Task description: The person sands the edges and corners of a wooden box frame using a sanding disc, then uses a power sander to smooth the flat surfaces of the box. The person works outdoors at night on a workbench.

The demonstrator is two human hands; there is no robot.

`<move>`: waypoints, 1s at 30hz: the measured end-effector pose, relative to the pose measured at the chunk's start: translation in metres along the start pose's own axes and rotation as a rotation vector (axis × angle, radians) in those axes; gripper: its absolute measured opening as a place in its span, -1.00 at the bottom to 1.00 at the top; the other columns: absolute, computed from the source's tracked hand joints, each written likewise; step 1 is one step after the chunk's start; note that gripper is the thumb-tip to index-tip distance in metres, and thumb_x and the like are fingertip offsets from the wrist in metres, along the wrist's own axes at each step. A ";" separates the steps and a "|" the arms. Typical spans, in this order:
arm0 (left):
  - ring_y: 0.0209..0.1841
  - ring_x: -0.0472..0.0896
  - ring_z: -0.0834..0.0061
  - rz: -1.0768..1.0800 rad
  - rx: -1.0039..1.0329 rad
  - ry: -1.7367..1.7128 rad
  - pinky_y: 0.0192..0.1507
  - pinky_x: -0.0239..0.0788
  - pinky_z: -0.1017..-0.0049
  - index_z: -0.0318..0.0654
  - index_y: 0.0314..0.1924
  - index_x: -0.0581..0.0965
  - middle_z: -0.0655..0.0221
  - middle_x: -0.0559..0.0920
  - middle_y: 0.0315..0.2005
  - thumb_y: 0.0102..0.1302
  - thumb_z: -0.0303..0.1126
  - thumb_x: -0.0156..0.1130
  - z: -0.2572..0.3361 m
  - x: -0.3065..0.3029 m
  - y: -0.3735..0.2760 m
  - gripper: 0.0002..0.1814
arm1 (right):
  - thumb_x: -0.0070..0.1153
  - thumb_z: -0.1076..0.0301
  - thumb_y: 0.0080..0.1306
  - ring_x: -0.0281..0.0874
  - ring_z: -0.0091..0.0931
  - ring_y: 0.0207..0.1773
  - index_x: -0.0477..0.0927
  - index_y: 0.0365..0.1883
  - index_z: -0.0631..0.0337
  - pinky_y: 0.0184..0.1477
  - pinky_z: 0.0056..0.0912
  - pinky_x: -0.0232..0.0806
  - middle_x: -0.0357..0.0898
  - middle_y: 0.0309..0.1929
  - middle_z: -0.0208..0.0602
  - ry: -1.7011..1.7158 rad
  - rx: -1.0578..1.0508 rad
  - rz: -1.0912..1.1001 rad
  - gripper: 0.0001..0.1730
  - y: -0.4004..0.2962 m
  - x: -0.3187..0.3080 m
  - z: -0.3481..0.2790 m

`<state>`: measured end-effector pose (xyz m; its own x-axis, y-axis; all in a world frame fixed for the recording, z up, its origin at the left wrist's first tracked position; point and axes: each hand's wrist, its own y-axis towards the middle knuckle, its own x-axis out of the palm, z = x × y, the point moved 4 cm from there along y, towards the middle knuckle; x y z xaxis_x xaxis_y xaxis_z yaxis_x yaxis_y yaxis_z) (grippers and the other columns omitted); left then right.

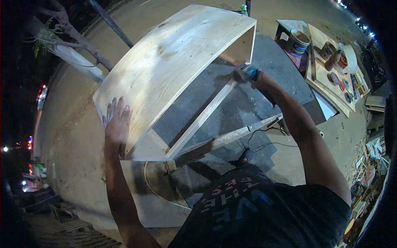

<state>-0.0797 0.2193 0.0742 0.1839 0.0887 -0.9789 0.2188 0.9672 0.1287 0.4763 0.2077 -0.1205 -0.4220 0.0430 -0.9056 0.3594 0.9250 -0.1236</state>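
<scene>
A large open wooden cabinet frame (173,49) stands before me, its broad pale panel uppermost and its hollow side toward me. My left hand (117,124) lies flat against the near left end of that panel, fingers spread and holding nothing. In my right hand (263,81) is a blue power tool (248,73), perhaps an angle grinder or sander. Its head is at the far end of the cabinet's lower wooden rail (201,117); the blur hides whether they touch. Dark filled spots dot the panel.
A worn wooden beam (232,136) lies below the cabinet, with a black cord (266,144) nearby. At right, a side table holds a paint bucket (298,42), a board (328,80), tins and sanding discs. Tree branches (74,40) rise at left. Scrap wood (366,164) lies far right.
</scene>
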 end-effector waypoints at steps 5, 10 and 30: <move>0.53 -0.02 0.08 0.058 0.057 0.022 0.48 -0.32 -0.04 -0.04 0.47 0.20 0.20 0.10 0.49 0.54 0.05 -0.26 -0.011 -0.001 -0.007 -0.39 | 0.42 0.35 -0.09 0.63 -0.11 -0.02 0.53 0.08 0.20 0.01 -0.10 0.46 0.66 -0.08 0.00 0.133 -0.142 -0.176 -0.32 -0.040 0.013 -0.059; 0.54 -0.02 0.10 0.025 0.065 0.029 0.49 -0.33 -0.02 -0.09 0.46 0.22 0.20 0.14 0.48 0.55 0.02 -0.23 -0.023 0.008 0.009 -0.40 | 0.36 0.23 -0.07 0.64 -0.02 -0.12 0.40 0.11 0.24 -0.12 0.06 0.46 0.65 -0.23 0.08 -0.087 -0.443 -0.286 -0.26 -0.104 0.065 -0.128; 0.52 0.03 0.20 0.037 -0.080 -0.141 0.52 -0.24 0.25 -0.29 0.42 0.26 0.18 0.19 0.45 0.54 -0.18 -0.17 0.026 -0.013 0.001 -0.45 | 0.43 0.23 -0.11 0.66 -0.11 -0.12 0.55 -0.04 0.24 -0.09 -0.06 0.48 0.68 -0.22 0.00 0.035 -0.109 -0.135 -0.37 0.036 -0.009 0.011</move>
<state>-0.0569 0.2129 0.0911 0.3246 0.0959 -0.9410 0.1332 0.9803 0.1458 0.5025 0.2368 -0.1212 -0.4896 -0.0736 -0.8689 0.2056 0.9586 -0.1970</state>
